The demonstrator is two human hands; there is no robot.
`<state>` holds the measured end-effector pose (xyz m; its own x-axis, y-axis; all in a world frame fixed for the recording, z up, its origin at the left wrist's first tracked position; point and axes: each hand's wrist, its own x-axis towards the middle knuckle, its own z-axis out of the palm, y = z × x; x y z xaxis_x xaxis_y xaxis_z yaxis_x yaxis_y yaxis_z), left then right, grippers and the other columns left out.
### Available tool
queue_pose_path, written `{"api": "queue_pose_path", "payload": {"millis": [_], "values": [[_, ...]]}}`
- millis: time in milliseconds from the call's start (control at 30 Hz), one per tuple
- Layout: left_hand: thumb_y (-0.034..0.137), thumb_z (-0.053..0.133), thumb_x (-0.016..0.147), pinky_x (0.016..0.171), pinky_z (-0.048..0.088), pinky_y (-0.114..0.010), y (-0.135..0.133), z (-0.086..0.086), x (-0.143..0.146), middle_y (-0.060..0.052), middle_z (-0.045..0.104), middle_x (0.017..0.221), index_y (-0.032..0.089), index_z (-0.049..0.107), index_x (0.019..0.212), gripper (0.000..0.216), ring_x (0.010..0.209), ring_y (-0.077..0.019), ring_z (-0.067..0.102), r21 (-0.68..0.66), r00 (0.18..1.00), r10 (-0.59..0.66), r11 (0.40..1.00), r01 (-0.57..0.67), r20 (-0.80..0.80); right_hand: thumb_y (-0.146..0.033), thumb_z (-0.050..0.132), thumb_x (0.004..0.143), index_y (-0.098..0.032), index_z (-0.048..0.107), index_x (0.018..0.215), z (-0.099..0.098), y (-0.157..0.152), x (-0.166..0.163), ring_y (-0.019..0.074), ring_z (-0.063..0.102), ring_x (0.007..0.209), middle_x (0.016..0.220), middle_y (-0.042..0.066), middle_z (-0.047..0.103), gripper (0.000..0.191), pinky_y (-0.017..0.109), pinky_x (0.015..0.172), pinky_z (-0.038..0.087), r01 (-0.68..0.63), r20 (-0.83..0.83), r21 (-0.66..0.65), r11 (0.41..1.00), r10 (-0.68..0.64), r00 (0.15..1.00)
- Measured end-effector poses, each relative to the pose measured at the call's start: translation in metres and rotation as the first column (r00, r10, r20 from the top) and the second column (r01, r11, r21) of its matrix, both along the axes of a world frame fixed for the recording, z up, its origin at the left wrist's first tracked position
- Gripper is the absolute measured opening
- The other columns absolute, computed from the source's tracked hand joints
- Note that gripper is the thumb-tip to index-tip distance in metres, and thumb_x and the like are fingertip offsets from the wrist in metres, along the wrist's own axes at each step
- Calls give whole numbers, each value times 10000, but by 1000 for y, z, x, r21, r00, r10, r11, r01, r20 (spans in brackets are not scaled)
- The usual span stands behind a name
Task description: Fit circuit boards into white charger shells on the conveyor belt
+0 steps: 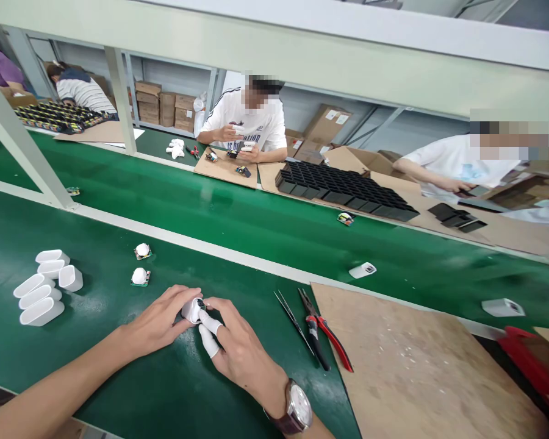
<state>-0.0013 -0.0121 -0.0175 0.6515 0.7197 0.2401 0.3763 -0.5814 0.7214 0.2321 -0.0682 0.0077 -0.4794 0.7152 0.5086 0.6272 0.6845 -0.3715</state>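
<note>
A green mat (pixel 119 378) covers the bench, a green belt (pixel 256 225) runs beyond it, and cardboard boxes (pixel 149 100) are stacked along the far wall, where 4 other people sit or bend at work. On the mat lie 6 empty white shells (pixel 41 286), 2 small domed boards (pixel 141 264), 1 pair of tweezers (pixel 293 320), 1 pair of red-handled pliers (pixel 324 332) and 1 cardboard sheet (pixel 416 366). The white housing (pixel 192 310) sits low over the mat between both hands. The left hand (pixel 160 320) curls its fingertips closed over its near side, and the right hand (pixel 238 350) (2 fingers in white cots, a watch (pixel 297 411) on the wrist) pinches its other end.
</note>
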Motion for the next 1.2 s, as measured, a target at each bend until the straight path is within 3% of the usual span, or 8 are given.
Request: {"api": "queue_pose_path", "payload": {"millis": [133, 233, 433, 600, 733, 900, 1100, 1200], "values": [[297, 587, 1059, 1078, 560, -456, 5, -3, -3, -97, 601, 1403, 331, 353, 1564, 557, 1250, -260, 640, -37, 1000, 14, 999, -14, 2, -85, 573, 990, -163, 561, 1358, 1, 7, -5, 317, 569, 1258, 1400, 183, 576, 376, 533, 1030, 569, -12, 17, -27, 1000, 12, 1000], [337, 636, 1030, 1144, 512, -487, 9, -1, -5, -95, 614, 1462, 323, 308, 1580, 640, 1352, -283, 605, -121, 1000, 26, 992, -24, 16, -140, 579, 1009, -192, 543, 1409, 4, 18, -5, 308, 579, 1233, 1387, 165, 594, 405, 528, 1002, 569, -45, 28, -66, 997, 47, 999], [171, 650, 915, 1152, 495, -450, 9, 10, -5, -79, 597, 1531, 320, 165, 1640, 885, 1379, -278, 603, -284, 998, -57, 957, 55, 1, -214, 619, 1015, -242, 576, 1401, 10, 32, -4, 314, 594, 1195, 1338, 141, 630, 389, 514, 943, 572, -123, 112, -62, 990, 129, 985], [164, 642, 886, 1202, 432, -472, 10, 9, -5, -70, 576, 1558, 330, 111, 1658, 952, 1413, -282, 569, -291, 996, -81, 953, 84, 25, -199, 580, 1042, -206, 606, 1346, 5, 30, -2, 306, 610, 1218, 1362, 163, 638, 305, 488, 959, 584, -147, 158, 59, 987, 136, 978], [161, 641, 880, 1209, 421, -490, 11, 7, -5, -74, 567, 1570, 334, 95, 1666, 973, 1429, -286, 557, -306, 995, -97, 947, 101, 29, -202, 596, 1027, -214, 624, 1311, 7, 31, -3, 287, 640, 1147, 1316, 149, 654, 286, 463, 912, 599, -150, 169, 12, 989, 146, 975], [121, 628, 859, 1181, 455, -500, 11, 7, -5, -66, 579, 1557, 358, 92, 1666, 998, 1416, -277, 573, -274, 995, -97, 956, 104, 39, -108, 571, 976, -172, 657, 1214, 8, 31, -3, 330, 637, 1146, 1320, 196, 636, 261, 515, 912, 598, -155, 279, 49, 987, 135, 951], [123, 641, 856, 1145, 491, -489, 10, 6, -3, -72, 585, 1554, 356, 70, 1677, 1026, 1409, -286, 580, -228, 996, -92, 969, 94, 20, -211, 606, 1019, -224, 634, 1256, 17, 32, -6, 269, 672, 1053, 1207, 126, 666, 239, 468, 917, 606, -109, 144, -72, 991, 119, 982], [117, 625, 874, 1111, 524, -467, 8, 5, -4, -74, 588, 1545, 360, 28, 1679, 1031, 1370, -284, 609, -201, 996, -89, 976, 86, -8, -230, 580, 1040, -231, 607, 1296, 16, 37, -2, 249, 690, 1025, 1194, 109, 675, 257, 433, 886, 612, -109, 66, -223, 969, 126, 990]]}}
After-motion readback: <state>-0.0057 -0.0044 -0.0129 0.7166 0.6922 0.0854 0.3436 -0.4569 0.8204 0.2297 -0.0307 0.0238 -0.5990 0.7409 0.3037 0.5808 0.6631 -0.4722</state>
